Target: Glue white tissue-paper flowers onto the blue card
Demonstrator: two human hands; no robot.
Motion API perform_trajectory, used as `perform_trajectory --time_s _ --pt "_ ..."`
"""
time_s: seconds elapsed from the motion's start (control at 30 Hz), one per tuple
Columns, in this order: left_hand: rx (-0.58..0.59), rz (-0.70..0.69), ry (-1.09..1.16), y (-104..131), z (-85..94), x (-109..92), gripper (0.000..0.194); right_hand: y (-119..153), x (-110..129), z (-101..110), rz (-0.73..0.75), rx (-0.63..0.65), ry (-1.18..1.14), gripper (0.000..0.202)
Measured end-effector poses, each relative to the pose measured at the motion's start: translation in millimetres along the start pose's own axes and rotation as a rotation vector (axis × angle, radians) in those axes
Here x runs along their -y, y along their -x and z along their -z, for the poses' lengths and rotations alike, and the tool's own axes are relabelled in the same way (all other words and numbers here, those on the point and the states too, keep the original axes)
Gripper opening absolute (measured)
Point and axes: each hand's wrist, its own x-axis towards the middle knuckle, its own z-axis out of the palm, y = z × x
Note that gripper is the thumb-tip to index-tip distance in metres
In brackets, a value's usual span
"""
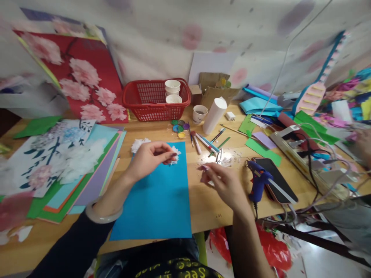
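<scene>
Paper near table edge, left hand above; room rightward

Matt blue paper sheet, smooth wooden table, plastic basket

White tuft partly behind left hand

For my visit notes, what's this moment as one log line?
left hand: by white tuft, grip unclear | right hand: right of blue paper, grip unclear | glue gun: nearer right hand
</scene>
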Motion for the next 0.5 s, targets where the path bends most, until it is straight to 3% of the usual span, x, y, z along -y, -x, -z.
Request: perform_trajectory --time_s 0.07,0.13,0.17,0.23,0.37,0.43,0.5 --pt "-0.179 -0.004 -0.040 8.8 25.3 -3.9 0.023 6.8 -6.9 17.1 -0.142 -0.162 0.097 0.038" --pt "-0.309 0.022 -0.142 22.8 48.0 -8.3 0.021 13.8 -9.6 31.9 -0.275 -0.208 0.228 0.039" --pt "-0.321 0.047 -0.219 30.8 57.2 -9.5 0.021 17.3 -7.8 37.8 -0.299 -0.217 0.294 0.046" --pt "-0.281 0.098 -0.375 46.0 70.3 -7.1 0.020 24.6 2.5 46.3 -0.282 -0.203 0.333 0.061" --pt "-0.121 0.039 -0.657 64.6 86.8 21.5 0.025 39.4 36.2 56.4 -0.204 -0.244 0.232 0.052" --pt "-0.056 -0.001 -0.738 69.5 96.3 38.3 0.032 45.0 46.4 61.9 -0.197 -0.333 0.205 0.050" --pt "-0.085 -0.041 -0.788 74.7 107.0 46.6 0.038 47.2 46.5 68.4 -0.216 -0.388 0.218 0.052"
